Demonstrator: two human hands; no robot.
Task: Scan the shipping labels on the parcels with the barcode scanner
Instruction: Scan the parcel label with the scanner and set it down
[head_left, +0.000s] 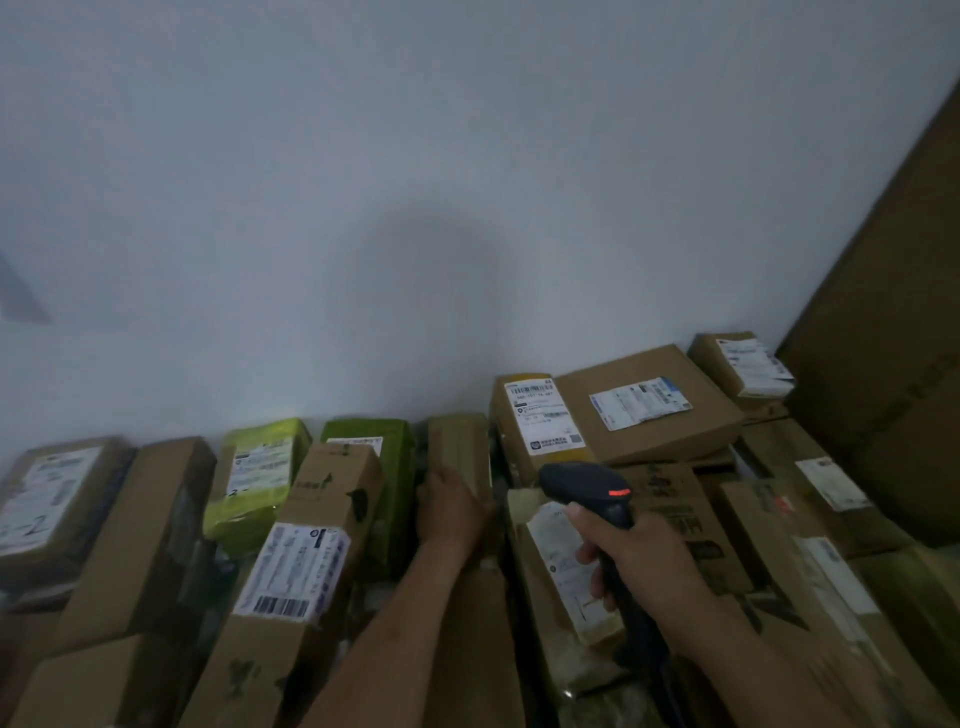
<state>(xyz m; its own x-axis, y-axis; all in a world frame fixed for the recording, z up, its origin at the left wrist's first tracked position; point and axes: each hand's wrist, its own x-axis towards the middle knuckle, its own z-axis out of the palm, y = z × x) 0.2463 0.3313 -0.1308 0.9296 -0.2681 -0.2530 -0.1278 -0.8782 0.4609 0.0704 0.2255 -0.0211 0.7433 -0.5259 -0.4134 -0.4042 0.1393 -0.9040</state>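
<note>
Faced a heap of parcels (675, 431) packed edge to edge against a pale wall (467, 208), with a big cardboard sheet (893, 338) standing at far right. Grasped a narrow brown parcel (460, 447), wedged between a green parcel (395, 467) and a yellow-topped box (506, 436), with the left hand (449, 512); found no label on its visible face. Clenched the right hand (639, 561) round the handle of the barcode scanner (584, 488) (red light on its head), held over a box bearing a white shipping label (558, 551). Risked, judging by the crowding, reading a neighbouring label instead of the intended one. Risked too, by tugging the wedged parcel, tipping the tilted boxes beside it.
</note>
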